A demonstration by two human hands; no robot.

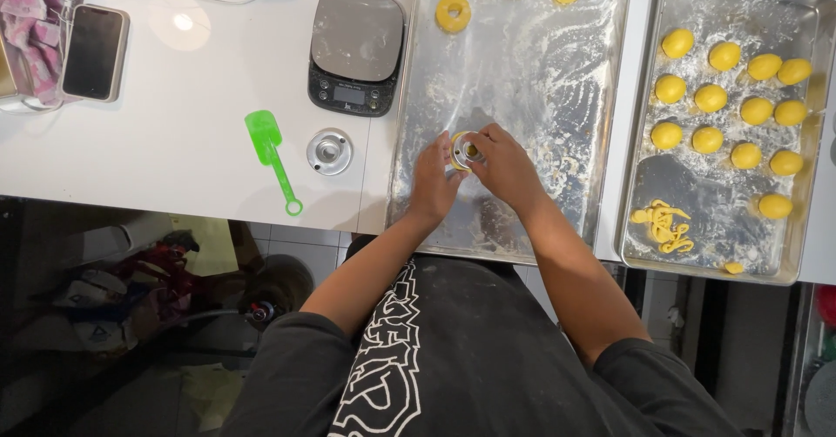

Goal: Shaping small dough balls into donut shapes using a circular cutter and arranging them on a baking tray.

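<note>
Both my hands meet over a floured metal tray [540, 80] in front of me. My left hand [433, 180] and my right hand [505, 165] together grip a small round metal cutter [466, 151] pressed on a piece of yellow dough, which shows only as a thin rim under the cutter. Several yellow dough rings [453, 12] lie at the far end of the same tray.
A second tray [697, 202] on the right holds several yellow dough balls [710, 97] and dough scraps [664, 225]. On the white table lie a kitchen scale [357, 50], a round metal piece [329, 151], a green spatula [270, 154] and a phone [93, 51].
</note>
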